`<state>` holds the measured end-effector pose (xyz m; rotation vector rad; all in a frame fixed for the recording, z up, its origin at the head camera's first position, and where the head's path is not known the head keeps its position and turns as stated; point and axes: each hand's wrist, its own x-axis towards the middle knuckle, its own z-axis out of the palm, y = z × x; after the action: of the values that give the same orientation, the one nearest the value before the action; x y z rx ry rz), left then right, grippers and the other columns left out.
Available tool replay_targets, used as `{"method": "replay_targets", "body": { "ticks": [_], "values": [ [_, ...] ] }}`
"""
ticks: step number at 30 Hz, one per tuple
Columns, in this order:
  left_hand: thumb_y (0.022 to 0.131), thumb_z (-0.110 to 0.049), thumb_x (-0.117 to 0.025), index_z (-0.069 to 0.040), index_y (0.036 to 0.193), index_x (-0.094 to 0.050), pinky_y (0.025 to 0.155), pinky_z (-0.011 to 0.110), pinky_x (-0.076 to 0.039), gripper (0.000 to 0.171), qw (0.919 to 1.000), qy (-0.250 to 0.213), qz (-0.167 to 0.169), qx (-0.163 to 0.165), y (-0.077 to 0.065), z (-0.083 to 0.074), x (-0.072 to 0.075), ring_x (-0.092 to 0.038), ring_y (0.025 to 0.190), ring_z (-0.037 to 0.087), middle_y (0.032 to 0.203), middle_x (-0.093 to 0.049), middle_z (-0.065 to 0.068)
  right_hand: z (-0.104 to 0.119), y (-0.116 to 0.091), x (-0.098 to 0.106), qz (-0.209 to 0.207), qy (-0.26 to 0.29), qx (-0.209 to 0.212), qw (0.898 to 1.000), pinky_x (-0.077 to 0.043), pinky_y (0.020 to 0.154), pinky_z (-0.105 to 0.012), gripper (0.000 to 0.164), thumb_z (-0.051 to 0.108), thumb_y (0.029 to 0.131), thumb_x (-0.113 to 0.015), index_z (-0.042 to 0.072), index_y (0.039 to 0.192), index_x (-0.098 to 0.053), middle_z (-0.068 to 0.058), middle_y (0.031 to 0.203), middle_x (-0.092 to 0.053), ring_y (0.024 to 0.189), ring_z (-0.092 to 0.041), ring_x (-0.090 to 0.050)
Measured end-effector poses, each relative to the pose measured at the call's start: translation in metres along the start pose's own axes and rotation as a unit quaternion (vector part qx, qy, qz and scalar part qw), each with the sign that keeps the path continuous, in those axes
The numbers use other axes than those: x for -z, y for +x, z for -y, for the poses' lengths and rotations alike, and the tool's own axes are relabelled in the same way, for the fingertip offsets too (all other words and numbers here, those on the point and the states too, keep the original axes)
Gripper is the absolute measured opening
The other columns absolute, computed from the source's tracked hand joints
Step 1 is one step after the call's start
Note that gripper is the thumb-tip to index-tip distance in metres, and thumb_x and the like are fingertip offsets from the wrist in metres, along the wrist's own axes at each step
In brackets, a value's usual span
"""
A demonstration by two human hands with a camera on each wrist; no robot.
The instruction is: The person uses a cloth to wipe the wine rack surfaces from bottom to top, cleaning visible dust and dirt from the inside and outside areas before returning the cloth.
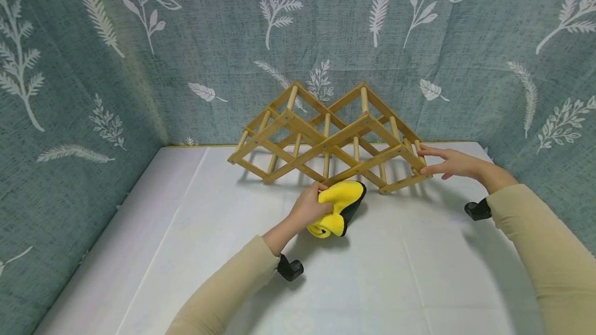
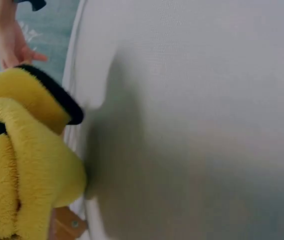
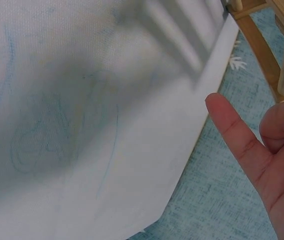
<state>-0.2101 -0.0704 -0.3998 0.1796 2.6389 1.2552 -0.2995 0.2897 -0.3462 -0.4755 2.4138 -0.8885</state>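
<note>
A folding wooden wine rack [image 1: 326, 145] of crossed slats and round dowels stands at the back of the white table. My left hand [image 1: 309, 206] grips a bunched, plush yellow towel [image 1: 342, 195] with a dark underside and black edging. The towel is close in front of the rack's lower middle slats. In the left wrist view the towel [image 2: 37, 160] covers most of the hand. At the rack's right end my right hand [image 1: 449, 163] holds the end piece between thumb and fingers. The right wrist view shows its little finger stretched out, with another finger bent towards the wood.
The white table [image 1: 186, 273] has faint coloured marks on its surface. Blue-green fabric with white leaf prints [image 1: 223, 25] hangs behind and on both sides, close behind the rack. A black camera mount is on each wrist.
</note>
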Motion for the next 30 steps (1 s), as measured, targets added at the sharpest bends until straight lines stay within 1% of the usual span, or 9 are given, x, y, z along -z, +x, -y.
{"method": "replay_targets", "body": {
  "ticks": [4, 7, 9, 12, 15, 22, 24, 26, 30],
  "values": [
    [0.076, -0.019, -0.068, -0.003, 0.127, -0.043, 0.077, 0.036, -0.047, 0.058, 0.9967, 0.060, 0.049, 0.022, -0.006, 0.002, 0.004, -0.055, 0.089, 0.021, 0.112, -0.057, 0.012, 0.001, 0.000, 0.000, 0.002, -0.002, 0.000, 1.000, -0.045, 0.085, -0.050, 0.074, 0.033, 0.090, -0.056, 0.003, 0.145, -0.017, -0.019, 0.152, 0.005, 0.127, -0.047, -0.028],
    [0.077, -0.027, -0.070, -0.001, 0.125, -0.042, 0.075, 0.035, -0.047, 0.061, 0.9908, 0.095, 0.087, 0.040, -0.010, 0.006, 0.003, -0.055, 0.085, 0.019, 0.103, -0.058, 0.011, 0.003, -0.001, 0.000, 0.001, -0.005, -0.002, 1.000, -0.045, 0.085, -0.049, 0.074, 0.033, 0.090, -0.056, 0.003, 0.145, -0.017, -0.019, 0.152, 0.005, 0.127, -0.047, -0.028],
    [0.079, -0.032, -0.069, -0.001, 0.121, -0.042, 0.071, 0.033, -0.047, 0.058, 0.9885, 0.108, 0.098, 0.039, -0.011, 0.009, 0.000, -0.054, 0.079, 0.018, 0.094, -0.057, 0.008, 0.003, -0.001, 0.000, 0.000, -0.007, -0.003, 1.000, -0.046, 0.085, -0.049, 0.075, 0.033, 0.090, -0.056, 0.002, 0.145, -0.017, -0.019, 0.152, 0.005, 0.127, -0.047, -0.029],
    [0.081, -0.032, -0.067, -0.003, 0.116, -0.046, 0.066, 0.030, -0.045, 0.051, 0.9865, 0.133, 0.095, 0.009, -0.010, 0.009, -0.004, -0.053, 0.074, 0.015, 0.086, -0.056, 0.004, 0.003, -0.001, 0.000, 0.000, -0.008, -0.003, 1.000, -0.046, 0.085, -0.049, 0.075, 0.033, 0.089, -0.056, 0.002, 0.145, -0.017, -0.019, 0.152, 0.005, 0.127, -0.047, -0.028],
    [0.081, -0.028, -0.067, -0.008, 0.114, -0.050, 0.064, 0.029, -0.043, 0.042, 0.9809, 0.170, 0.089, -0.027, -0.007, 0.001, -0.009, -0.053, 0.072, 0.014, 0.085, -0.057, 0.001, 0.004, -0.001, 0.000, 0.002, -0.011, -0.002, 1.000, -0.046, 0.085, -0.049, 0.074, 0.033, 0.090, -0.056, 0.002, 0.145, -0.017, -0.019, 0.151, 0.005, 0.128, -0.047, -0.027],
    [0.081, -0.027, -0.067, -0.015, 0.117, -0.054, 0.063, 0.027, -0.041, 0.040, 0.9530, 0.274, 0.084, -0.100, 0.006, -0.027, -0.031, -0.051, 0.075, 0.011, 0.090, -0.060, -0.004, 0.004, 0.000, -0.002, -0.001, -0.010, -0.006, 1.000, -0.045, 0.085, -0.049, 0.075, 0.034, 0.089, -0.057, 0.002, 0.145, -0.017, -0.020, 0.151, 0.005, 0.127, -0.048, -0.028],
    [0.082, -0.027, -0.067, -0.015, 0.118, -0.054, 0.062, 0.027, -0.041, 0.040, 0.9467, 0.292, 0.082, -0.107, 0.010, -0.031, -0.035, -0.051, 0.075, 0.011, 0.091, -0.061, -0.004, 0.004, 0.000, -0.002, 0.000, -0.009, -0.006, 1.000, -0.045, 0.085, -0.049, 0.076, 0.034, 0.089, -0.057, 0.002, 0.145, -0.017, -0.020, 0.151, 0.005, 0.126, -0.048, -0.029],
    [0.082, -0.027, -0.066, -0.015, 0.116, -0.054, 0.061, 0.027, -0.041, 0.038, 0.9443, 0.302, 0.081, -0.102, 0.013, -0.032, -0.035, -0.052, 0.075, 0.011, 0.090, -0.061, -0.003, 0.004, 0.000, -0.002, 0.000, -0.006, -0.004, 1.000, -0.045, 0.085, -0.049, 0.075, 0.033, 0.089, -0.057, 0.002, 0.145, -0.017, -0.020, 0.151, 0.004, 0.127, -0.048, -0.029],
    [0.081, -0.029, -0.067, -0.014, 0.110, -0.056, 0.059, 0.029, -0.041, 0.034, 0.9440, 0.312, 0.066, -0.083, 0.016, -0.023, -0.021, -0.052, 0.074, 0.013, 0.087, -0.060, -0.002, 0.003, 0.000, -0.001, 0.000, -0.002, -0.001, 1.000, -0.046, 0.085, -0.049, 0.074, 0.032, 0.089, -0.057, 0.002, 0.145, -0.018, -0.019, 0.152, 0.004, 0.127, -0.047, -0.029]
  ]
}}
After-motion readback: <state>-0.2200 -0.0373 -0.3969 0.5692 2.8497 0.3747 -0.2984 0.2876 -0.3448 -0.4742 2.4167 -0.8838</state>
